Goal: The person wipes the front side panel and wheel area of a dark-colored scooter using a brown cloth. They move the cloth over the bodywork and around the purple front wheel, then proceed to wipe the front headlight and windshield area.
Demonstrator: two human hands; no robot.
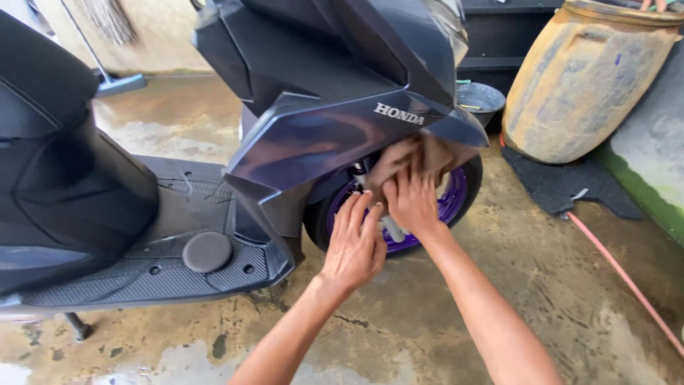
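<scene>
Glossy fairing [335,135]; right hand [412,201], left hand [354,246] on purple rim [456,199].

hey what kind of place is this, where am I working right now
Probably an outdoor wash spot or small yard workshop. A dark scooter stands on wet concrete floor, a pink hose runs across it, and a worn barrel stands by the wall.

The scooter's front panel [320,135], centre of the frame, is glossy dark plastic that mirrors the hands, while its footboard [178,221] at lower left is matt, ribbed black rubber. The wheel rim [456,196] behind the right hand [412,201] shines in smooth purple metal. The barrel [584,78] at upper right looks rough and scuffed, and the concrete floor [556,285] is wet and coarse.
</scene>
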